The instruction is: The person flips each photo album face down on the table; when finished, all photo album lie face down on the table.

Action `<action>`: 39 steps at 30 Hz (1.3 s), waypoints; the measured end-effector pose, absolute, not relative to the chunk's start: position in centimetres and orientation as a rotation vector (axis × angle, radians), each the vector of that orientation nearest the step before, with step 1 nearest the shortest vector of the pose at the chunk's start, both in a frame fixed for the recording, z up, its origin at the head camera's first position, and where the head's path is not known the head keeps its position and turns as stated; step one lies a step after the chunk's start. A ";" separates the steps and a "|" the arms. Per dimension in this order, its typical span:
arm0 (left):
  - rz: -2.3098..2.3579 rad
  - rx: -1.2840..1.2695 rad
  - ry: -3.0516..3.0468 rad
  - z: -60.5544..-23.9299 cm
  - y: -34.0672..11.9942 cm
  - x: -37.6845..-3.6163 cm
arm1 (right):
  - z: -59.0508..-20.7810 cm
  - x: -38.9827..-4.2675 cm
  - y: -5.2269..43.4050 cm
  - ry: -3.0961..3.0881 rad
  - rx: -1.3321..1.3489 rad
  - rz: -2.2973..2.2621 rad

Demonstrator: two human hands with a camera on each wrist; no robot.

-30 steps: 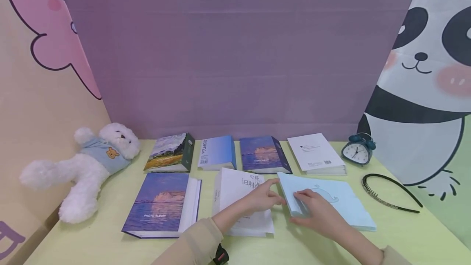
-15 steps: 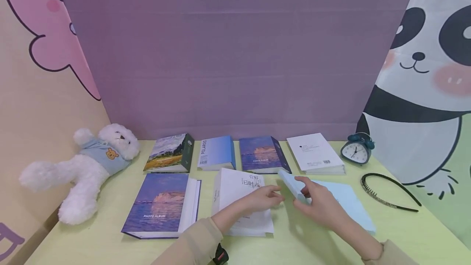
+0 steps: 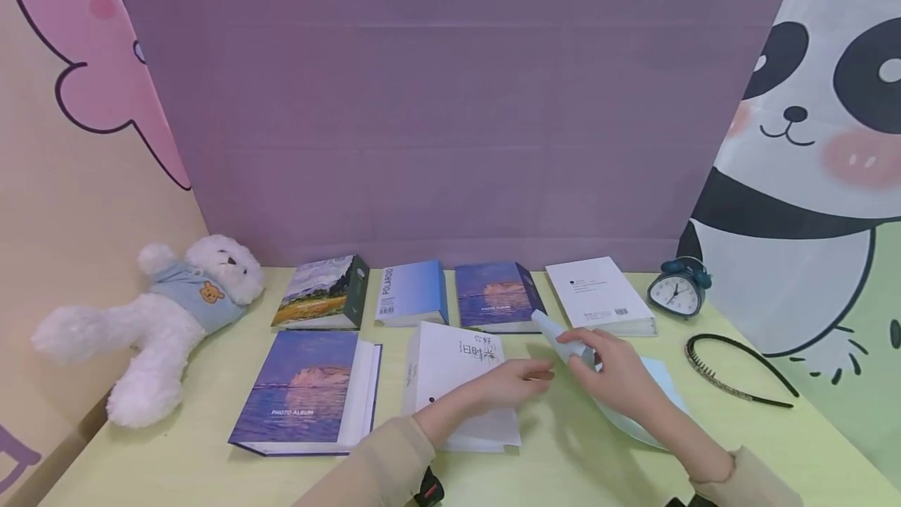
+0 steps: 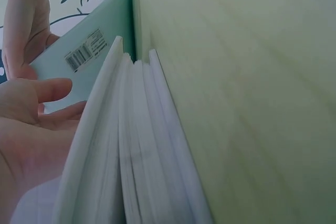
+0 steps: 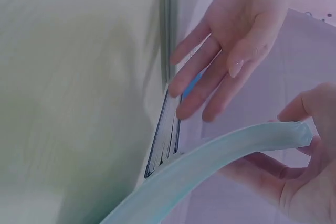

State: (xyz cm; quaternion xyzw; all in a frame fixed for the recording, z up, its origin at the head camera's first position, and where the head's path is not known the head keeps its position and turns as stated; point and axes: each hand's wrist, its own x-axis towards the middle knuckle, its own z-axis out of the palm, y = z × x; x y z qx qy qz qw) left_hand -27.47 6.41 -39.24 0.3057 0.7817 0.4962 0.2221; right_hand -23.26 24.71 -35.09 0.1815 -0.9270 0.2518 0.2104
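My right hand (image 3: 612,370) grips the left end of a light blue soft-covered book (image 3: 662,378), thumb on one face and fingers on the other. That end is raised, and the book curves down toward the table in the right wrist view. On its underside a barcode label (image 4: 86,51) shows in the left wrist view. Fingers loosely extended, my left hand (image 3: 517,383) hovers over the right side of a white book (image 3: 450,358) with dark lettering, just short of the light blue book. It holds nothing.
A purple-blue photo album (image 3: 303,382) lies at left. Along the back are a landscape-covered album (image 3: 313,292), a blue Polaroid album (image 3: 408,296), another photo album (image 3: 493,292) and a white book (image 3: 598,292). An alarm clock (image 3: 679,292), headband (image 3: 735,393) and plush bear (image 3: 176,319) flank them.
My right hand has lifted the left end of the light blue book off the table, bending it upward. My left hand has come away from the book's edge, its fingers spreading.
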 end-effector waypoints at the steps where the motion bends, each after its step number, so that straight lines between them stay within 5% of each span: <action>1: 1.384 0.853 2.152 -39.2 6.5 -27.4 | -35.0 -23.3 24.7 -2.577 0.499 0.724; 24: 1.652 0.861 1.992 -38.6 7.4 -27.0 | -31.8 -23.5 26.1 -2.475 0.285 1.435; 39: 1.739 0.829 1.949 -38.5 8.1 -26.7 | -31.1 -23.2 27.7 -1.988 0.389 1.952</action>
